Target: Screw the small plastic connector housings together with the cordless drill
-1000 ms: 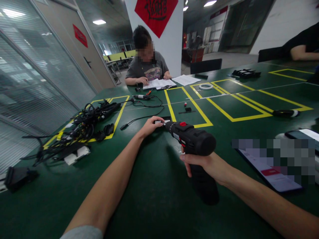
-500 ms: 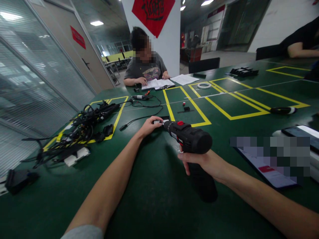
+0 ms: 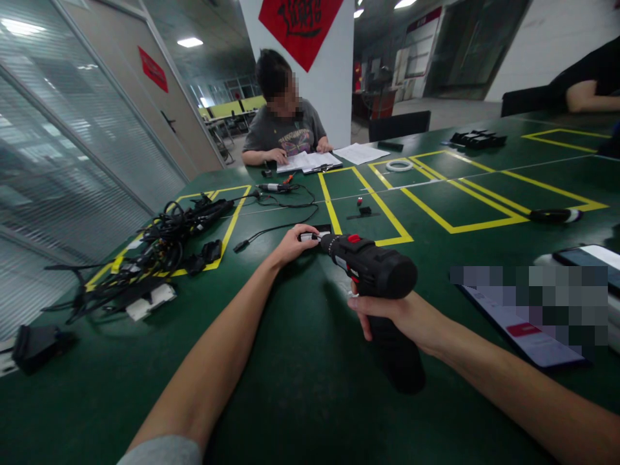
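Fingers (image 3: 301, 231) of the left hand (image 3: 289, 246) pin a small part (image 3: 312, 236) just left of the yellow tape line (image 3: 333, 216). The right hand (image 3: 404, 318) is wrapped around the drill (image 3: 375, 271), its tip at the part. A loose hold could let the tip skid into those fingers.

No text is fully legible. A black brush-written character is borne by the red diamond-shaped paper sign (image 3: 301, 26) on the white pillar, cropped at the top. The small red door plaque (image 3: 152, 68) cannot be read.

Black cordless drill (image 3: 375, 271), red-topped, pointing away, nose against small white part (image 3: 310, 236)
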`<act>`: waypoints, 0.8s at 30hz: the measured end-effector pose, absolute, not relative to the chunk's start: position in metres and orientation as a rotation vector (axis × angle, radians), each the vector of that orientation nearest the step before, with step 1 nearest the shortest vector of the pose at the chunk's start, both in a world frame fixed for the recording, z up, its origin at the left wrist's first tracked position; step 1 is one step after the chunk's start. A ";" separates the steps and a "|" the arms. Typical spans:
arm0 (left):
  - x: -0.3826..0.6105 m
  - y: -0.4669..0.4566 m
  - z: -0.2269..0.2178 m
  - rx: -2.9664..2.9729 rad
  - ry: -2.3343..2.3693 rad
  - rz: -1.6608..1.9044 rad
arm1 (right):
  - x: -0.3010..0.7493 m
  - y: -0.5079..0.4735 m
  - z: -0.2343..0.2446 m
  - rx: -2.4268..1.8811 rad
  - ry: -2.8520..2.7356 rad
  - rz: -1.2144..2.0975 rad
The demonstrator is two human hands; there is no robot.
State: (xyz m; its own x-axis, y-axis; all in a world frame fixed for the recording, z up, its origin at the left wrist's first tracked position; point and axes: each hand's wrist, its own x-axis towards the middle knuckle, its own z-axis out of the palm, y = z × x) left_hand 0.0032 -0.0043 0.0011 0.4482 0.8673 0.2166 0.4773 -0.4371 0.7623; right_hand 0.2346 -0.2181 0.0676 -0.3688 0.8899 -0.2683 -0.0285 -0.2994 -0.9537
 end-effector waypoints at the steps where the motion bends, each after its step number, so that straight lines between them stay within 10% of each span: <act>1: 0.003 -0.004 0.001 2.079 1.120 0.811 | 0.235 -0.218 0.067 -1.161 -1.256 1.744; 24: 0.005 -0.006 0.002 2.071 1.130 0.819 | 0.236 -0.216 0.055 -1.095 -1.232 1.756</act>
State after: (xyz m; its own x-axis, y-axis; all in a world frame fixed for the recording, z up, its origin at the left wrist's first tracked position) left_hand 0.0054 -0.0056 0.0018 0.4383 0.8722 0.2174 0.4780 -0.4310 0.7653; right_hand 0.2361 -0.2163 0.0554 -0.3827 0.8934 -0.2355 -0.0825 -0.2869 -0.9544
